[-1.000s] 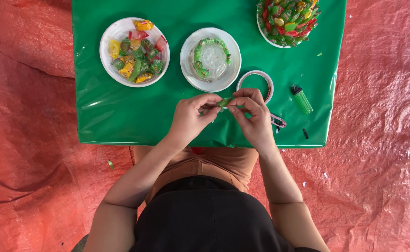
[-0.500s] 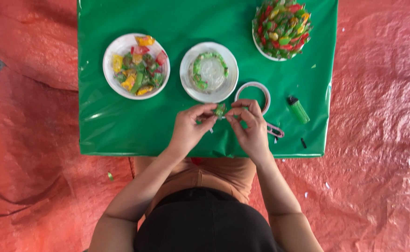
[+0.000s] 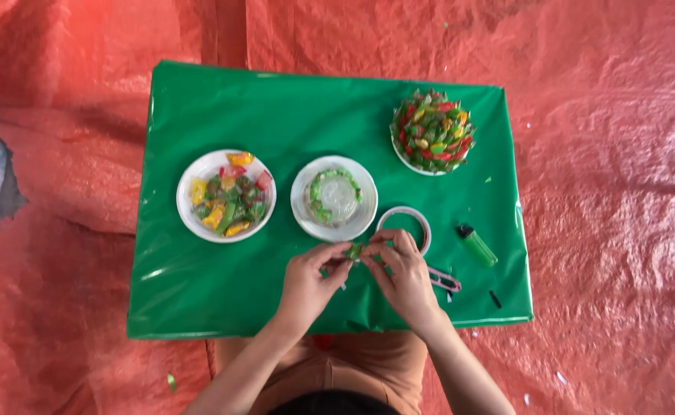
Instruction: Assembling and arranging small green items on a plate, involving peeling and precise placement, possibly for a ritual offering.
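Red tarpaulin (image 3: 621, 154): wrinkled sheet covering the ground on every side of the table.

Green table (image 3: 276, 115): rectangular top wrapped in glossy green film, centre of view.

Left hand (image 3: 310, 280) and right hand (image 3: 406, 277): both over the table's 6 o'clock edge, fingertips meeting. Fingers of each are pinched together on a small green wrapped piece (image 3: 353, 250), held between the two hands just above the table surface.

Plate of loose pieces (image 3: 226, 195): white, round, at 9 o'clock from the table's centre; holds yellow, green, red and orange wrapped pieces.

Finished cluster (image 3: 432, 131): white plate at 2 o'clock, heaped in a dome of red, green and yellow pieces.

Centre plate (image 3: 334, 198): white, carries a clear round form ringed partway with green pieces; at 12 o'clock from the left hand.

Tape roll (image 3: 404, 224): white ring, lying flat, at 12 o'clock from the right hand, just beside its fingertips.

Green lighter (image 3: 478, 245): lying tilted at 3 o'clock from the tape roll.

Pink-handled tool (image 3: 445, 280): partly hidden under the right hand; its kind cannot be told.
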